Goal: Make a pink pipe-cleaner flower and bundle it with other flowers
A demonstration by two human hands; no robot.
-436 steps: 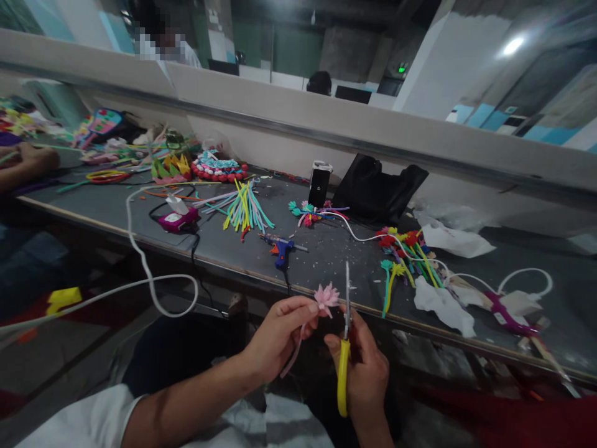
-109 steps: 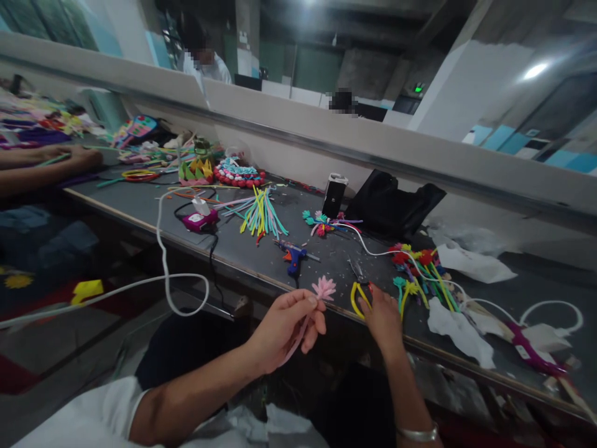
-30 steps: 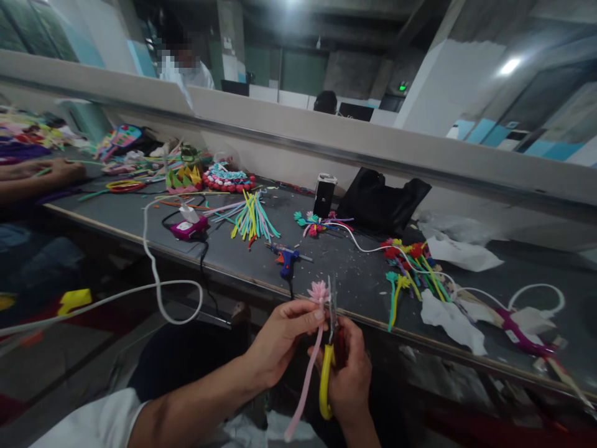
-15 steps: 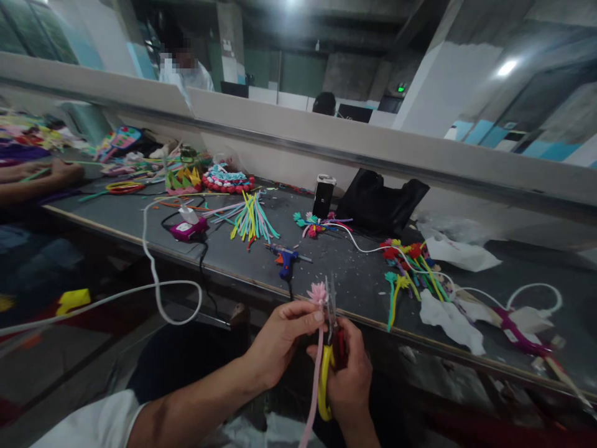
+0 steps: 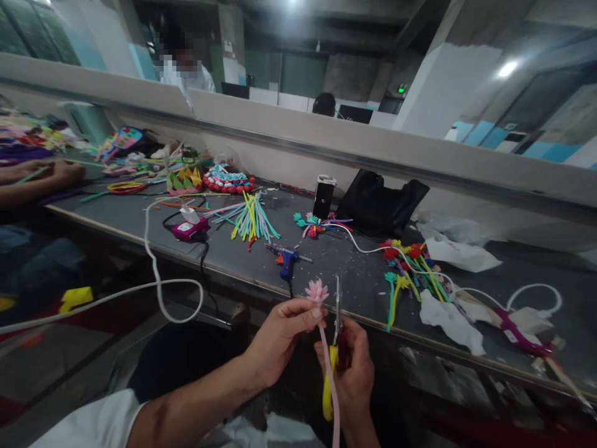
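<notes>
Between its thumb and fingers, my left hand (image 5: 291, 330) pinches a pink pipe-cleaner flower (image 5: 317, 291) just below its head. The flower's long fuzzy stem (image 5: 331, 379) hangs down past the yellow scissor handle. My right hand (image 5: 352, 367) is wrapped round a pair of scissors (image 5: 330, 379) with yellow and red handles. The blades point upward and stand to the right of the flower, apart from it. Both hands are at the table's front edge. On the table just beyond lies a blue glue gun (image 5: 286, 261).
Yellow, teal and lilac pipe cleaners (image 5: 254, 218) lie on the dark table (image 5: 224, 264). Finished flowers (image 5: 410, 255) and crumpled white paper (image 5: 450, 320) are at the right. A white cable (image 5: 156, 267) loops over the front edge. Another person's hand (image 5: 65, 174) works at far left.
The scissors have moved slightly right, away from the flower. The flower has tilted left a little, and its stem's lower end has swung to the right across the scissor handle.
</notes>
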